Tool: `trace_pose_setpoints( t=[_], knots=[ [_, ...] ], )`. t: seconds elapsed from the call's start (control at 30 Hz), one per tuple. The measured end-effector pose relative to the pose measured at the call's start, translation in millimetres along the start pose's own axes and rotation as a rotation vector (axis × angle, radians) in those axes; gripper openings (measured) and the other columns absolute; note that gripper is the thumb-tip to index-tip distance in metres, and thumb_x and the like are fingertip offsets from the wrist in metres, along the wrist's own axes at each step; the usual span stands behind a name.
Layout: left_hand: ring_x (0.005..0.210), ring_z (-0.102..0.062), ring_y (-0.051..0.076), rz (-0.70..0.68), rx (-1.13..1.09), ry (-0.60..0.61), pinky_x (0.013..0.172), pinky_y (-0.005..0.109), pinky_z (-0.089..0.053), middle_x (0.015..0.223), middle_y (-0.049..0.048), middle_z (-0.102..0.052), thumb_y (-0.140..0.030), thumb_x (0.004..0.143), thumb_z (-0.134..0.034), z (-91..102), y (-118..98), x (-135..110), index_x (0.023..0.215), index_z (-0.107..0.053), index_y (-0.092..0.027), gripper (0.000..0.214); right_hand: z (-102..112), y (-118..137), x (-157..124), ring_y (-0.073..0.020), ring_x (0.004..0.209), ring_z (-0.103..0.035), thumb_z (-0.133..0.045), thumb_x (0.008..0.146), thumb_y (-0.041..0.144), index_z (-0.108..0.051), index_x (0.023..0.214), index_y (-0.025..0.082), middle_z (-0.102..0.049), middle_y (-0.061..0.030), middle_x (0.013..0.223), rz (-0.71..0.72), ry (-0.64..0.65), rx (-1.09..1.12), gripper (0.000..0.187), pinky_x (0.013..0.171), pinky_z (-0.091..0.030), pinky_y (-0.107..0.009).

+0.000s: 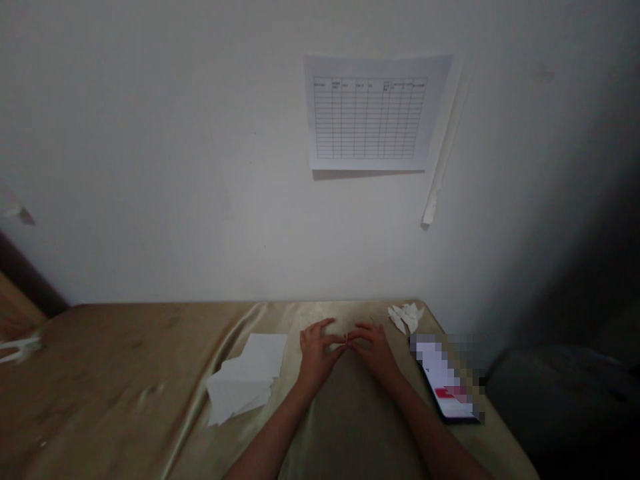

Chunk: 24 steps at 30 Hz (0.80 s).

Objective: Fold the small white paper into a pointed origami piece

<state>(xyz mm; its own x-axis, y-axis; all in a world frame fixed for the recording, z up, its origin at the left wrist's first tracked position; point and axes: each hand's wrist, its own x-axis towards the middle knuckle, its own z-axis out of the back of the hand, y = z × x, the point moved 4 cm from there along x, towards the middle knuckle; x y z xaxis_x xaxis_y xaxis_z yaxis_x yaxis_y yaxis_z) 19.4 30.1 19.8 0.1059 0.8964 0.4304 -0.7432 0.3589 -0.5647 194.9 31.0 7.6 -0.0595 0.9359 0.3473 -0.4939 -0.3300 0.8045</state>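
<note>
My left hand (316, 352) and my right hand (374, 348) rest close together on the tan cloth-covered table (125, 373), fingertips meeting near the middle. The fingers of both are pinched together around something small that I cannot make out. A stack of white paper sheets (247, 385) lies just left of my left hand. Several small folded white paper pieces (406, 316) sit at the far right of the table, beyond my right hand.
A phone (447, 381) with a lit screen lies to the right of my right forearm near the table's right edge. White scissors (19, 348) lie at the far left. A printed table sheet (370, 115) hangs on the wall.
</note>
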Motion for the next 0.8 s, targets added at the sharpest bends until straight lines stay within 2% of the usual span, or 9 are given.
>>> trace_pose_setpoints(
  t=[0.33, 0.57, 0.8],
  knots=[
    [0.13, -0.049, 0.032, -0.003, -0.011, 0.025, 0.114, 0.064, -0.028, 0.14, 0.0021, -0.058, -0.029, 0.073, -0.083, -6.0, 3.8, -1.2, 0.08, -0.08, -0.036, 0.01, -3.6, -2.7, -0.7, -0.0282, 0.119, -0.059, -0.074, 0.077, 0.035, -0.078, 0.085, 0.029, -0.07, -0.0076, 0.116, -0.007, -0.029, -0.015, 0.011, 0.119, -0.008, -0.062],
    [0.132, -0.047, 0.032, -0.001, 0.005, 0.046, 0.116, 0.067, -0.021, 0.142, 0.0023, -0.056, -0.031, 0.074, -0.082, -6.9, 4.1, -2.2, 0.08, -0.081, -0.036, 0.008, -4.4, -2.5, -0.8, -0.0284, 0.118, -0.06, -0.073, 0.08, 0.036, -0.078, 0.084, 0.029, -0.07, -0.0072, 0.114, 0.001, -0.016, -0.009, 0.01, 0.119, -0.008, -0.063],
    [0.129, -0.05, 0.031, 0.04, -0.009, 0.064, 0.115, 0.067, -0.023, 0.141, 0.0029, -0.057, -0.031, 0.076, -0.079, -6.0, 1.2, -3.0, 0.081, -0.08, -0.034, 0.006, -5.6, -1.4, -2.4, -0.0264, 0.119, -0.059, -0.068, 0.081, 0.028, -0.074, 0.088, 0.026, -0.071, -0.0066, 0.11, 0.074, -0.013, -0.115, 0.01, 0.12, -0.002, -0.062]
  ],
)
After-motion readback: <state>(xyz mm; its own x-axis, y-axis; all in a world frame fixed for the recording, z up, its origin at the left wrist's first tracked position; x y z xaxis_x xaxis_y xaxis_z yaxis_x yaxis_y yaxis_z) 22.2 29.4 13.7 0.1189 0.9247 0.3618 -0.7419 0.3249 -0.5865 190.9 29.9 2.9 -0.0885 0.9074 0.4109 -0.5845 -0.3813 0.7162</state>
